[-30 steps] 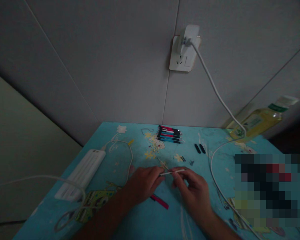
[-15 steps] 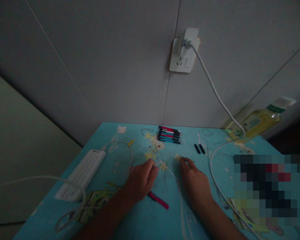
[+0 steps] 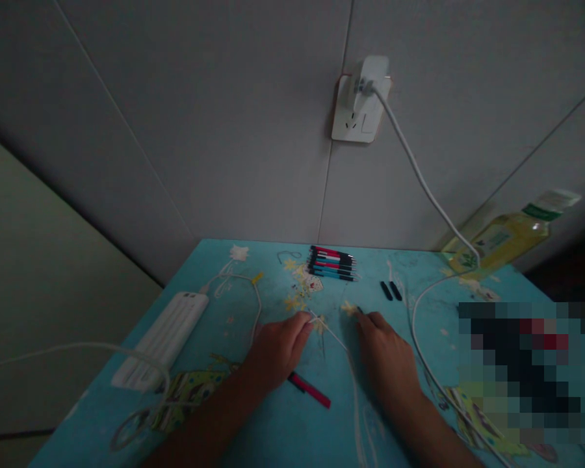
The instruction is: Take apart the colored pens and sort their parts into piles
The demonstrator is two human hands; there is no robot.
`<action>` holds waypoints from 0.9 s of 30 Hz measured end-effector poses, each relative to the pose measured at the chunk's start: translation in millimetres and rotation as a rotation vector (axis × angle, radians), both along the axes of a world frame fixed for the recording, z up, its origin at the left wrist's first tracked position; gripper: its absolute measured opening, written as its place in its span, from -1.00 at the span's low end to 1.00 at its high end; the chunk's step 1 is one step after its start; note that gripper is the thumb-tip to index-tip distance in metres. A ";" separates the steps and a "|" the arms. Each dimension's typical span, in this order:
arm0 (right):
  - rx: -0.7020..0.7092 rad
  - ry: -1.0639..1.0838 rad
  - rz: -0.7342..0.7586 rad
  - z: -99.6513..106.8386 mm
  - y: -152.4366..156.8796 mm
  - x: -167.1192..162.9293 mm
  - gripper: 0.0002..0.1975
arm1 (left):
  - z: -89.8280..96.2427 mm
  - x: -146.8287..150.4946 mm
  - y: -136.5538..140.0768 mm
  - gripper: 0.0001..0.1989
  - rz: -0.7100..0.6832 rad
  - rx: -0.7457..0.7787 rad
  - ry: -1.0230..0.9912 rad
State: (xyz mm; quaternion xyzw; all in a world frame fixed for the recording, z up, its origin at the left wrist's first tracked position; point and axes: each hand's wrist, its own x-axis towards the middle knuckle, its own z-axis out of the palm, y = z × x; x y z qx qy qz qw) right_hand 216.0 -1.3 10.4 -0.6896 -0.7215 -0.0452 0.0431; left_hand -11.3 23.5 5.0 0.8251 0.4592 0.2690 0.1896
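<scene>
On the desk (image 3: 273,435), the left hand (image 3: 280,348) pinches one thin white rod (image 3: 314,319), the right hand (image 3: 387,354) one small black part (image 3: 359,310); one red pen barrel (image 3: 314,392) lies nearer, two black grips (image 3: 395,290) toward the back edge.

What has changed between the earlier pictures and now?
The right hand let go of the thin stick and moved forward and to the right, to a small dark piece. The left hand still holds the stick. The row of pens and the bottle stayed in place.
</scene>
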 end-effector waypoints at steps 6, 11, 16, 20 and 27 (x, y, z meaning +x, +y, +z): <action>-0.005 0.031 0.005 -0.1 -1.3 2.4 -0.68 | -1.3 0.0 1.9 -0.75 -0.013 0.024 -0.008; 0.004 0.119 0.037 -3.2 -0.6 3.8 -0.59 | -0.4 1.8 2.3 -0.73 0.029 0.038 -0.007; 0.057 0.464 0.123 -8.8 3.8 -2.2 -0.54 | 1.5 3.1 1.7 -0.75 -0.003 0.026 0.016; 0.073 0.784 0.215 -5.9 3.9 -7.3 -0.63 | 2.5 3.6 0.7 -0.76 -0.022 0.051 0.081; 0.076 1.059 0.177 6.6 2.9 -10.3 -0.76 | 4.6 3.8 -1.2 -0.73 -0.078 0.134 0.204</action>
